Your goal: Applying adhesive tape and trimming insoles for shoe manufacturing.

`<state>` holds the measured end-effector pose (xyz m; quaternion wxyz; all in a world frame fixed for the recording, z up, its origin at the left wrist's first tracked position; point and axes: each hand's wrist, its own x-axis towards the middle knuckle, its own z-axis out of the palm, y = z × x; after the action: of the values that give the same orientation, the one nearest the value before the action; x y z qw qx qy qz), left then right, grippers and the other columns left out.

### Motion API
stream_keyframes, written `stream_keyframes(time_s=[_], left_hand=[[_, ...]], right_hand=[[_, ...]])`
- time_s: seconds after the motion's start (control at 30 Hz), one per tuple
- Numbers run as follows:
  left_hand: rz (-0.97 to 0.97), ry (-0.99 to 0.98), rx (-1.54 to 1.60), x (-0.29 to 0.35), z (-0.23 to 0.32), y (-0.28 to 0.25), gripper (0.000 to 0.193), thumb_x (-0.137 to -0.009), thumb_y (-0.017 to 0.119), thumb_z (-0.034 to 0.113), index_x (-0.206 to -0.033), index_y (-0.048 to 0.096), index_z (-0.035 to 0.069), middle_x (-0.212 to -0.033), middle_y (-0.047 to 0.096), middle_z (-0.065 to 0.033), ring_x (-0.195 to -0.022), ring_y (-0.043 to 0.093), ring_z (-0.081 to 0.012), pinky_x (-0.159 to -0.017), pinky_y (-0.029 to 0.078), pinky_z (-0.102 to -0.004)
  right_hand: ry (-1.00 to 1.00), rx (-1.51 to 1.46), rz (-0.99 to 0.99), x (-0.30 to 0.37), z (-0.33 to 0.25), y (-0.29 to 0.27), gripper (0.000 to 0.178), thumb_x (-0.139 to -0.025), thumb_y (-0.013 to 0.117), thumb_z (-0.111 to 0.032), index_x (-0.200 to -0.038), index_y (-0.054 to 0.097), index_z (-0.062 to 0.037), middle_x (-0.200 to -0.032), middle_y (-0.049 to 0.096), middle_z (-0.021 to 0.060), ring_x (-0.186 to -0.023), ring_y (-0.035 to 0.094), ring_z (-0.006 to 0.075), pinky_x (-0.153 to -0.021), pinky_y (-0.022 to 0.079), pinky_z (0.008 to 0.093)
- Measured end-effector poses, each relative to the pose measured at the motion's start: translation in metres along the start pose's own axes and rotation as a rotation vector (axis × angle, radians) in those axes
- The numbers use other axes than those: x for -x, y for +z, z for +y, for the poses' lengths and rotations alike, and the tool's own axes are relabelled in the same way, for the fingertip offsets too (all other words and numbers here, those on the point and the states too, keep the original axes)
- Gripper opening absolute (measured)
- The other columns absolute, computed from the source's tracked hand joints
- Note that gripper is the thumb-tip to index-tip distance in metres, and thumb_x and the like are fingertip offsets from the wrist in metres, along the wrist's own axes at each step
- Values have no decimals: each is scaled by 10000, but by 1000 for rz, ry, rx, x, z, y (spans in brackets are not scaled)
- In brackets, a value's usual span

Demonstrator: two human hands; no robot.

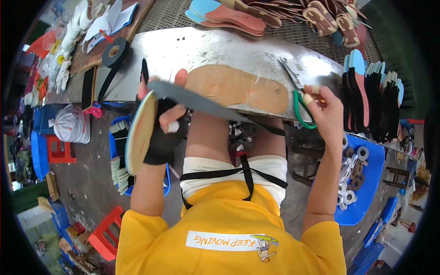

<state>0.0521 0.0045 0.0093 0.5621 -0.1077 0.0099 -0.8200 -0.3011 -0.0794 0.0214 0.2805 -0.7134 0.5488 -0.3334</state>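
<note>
My left hand (pixel 170 117), in a black fingerless wrist cover, is closed on a shoe insole (pixel 140 133) with a cream face and a pale green edge. The insole stands on edge, tilted. From its upper end a dark grey strip (pixel 201 101), blurred by motion, trails to the right over my thighs, its far end loose. My right hand (pixel 324 107), with tape on its fingers, is closed at the green-handled scissors (pixel 300 110) by the table's front edge. The blades point away on the metal top; the fingers partly hide the grip. Between my hands lies a brown sole-shaped board (pixel 238 87).
A black tape roll (pixel 114 52) lies at the left of the metal table (pixel 206 46). Insole stacks (pixel 229 18) stand at the back, and more insoles (pixel 360 91) stand at the right. A blue bin (pixel 366 183) of tape rolls sits at lower right; a red stool (pixel 107 233) is lower left.
</note>
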Motion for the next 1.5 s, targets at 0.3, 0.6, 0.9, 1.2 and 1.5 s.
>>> stream_keyframes(time_s=[0.3,0.6,0.9,1.2,1.5], left_hand=[[58,309,-591,-19,-65,-27,227,-982,508,345,-1051,598,149,-1446,408,-201,-1348,366,-411,-1059,375,-531],[101,361,-409,-26,-66,-23,194,-980,520,332,-1037,599,164,-1459,410,-175,-1404,302,-311,-1160,218,-414],[105,254,-384,-24,-68,-30,196,-983,514,318,-1034,598,148,-1451,430,-150,-1394,325,-294,-1103,337,-390],[124,202,-461,-25,-68,-33,189,-984,510,300,-1019,585,130,-1408,472,-152,-1314,426,-285,-1031,420,-369],[174,77,-371,-21,-64,-32,181,-981,515,285,-1009,571,115,-1422,436,-192,-1251,493,-262,-911,516,-334]], right_hand=[[67,517,-6,19,23,7,368,-711,664,-95,-1043,568,30,-962,616,180,-859,611,327,-787,488,392],[335,-736,-472,98,-52,56,789,-576,830,-642,-995,514,-53,-806,479,-9,-693,475,81,-584,367,213],[310,-760,-557,79,-56,65,759,-605,800,-668,-943,487,-64,-772,462,-10,-684,464,74,-575,353,212],[385,-736,-555,79,-58,52,840,-538,747,-764,-917,502,-56,-678,486,-22,-592,450,44,-524,342,184],[407,-710,-649,81,-49,49,926,-516,688,-838,-965,495,-51,-709,479,-1,-611,448,59,-539,350,196]])
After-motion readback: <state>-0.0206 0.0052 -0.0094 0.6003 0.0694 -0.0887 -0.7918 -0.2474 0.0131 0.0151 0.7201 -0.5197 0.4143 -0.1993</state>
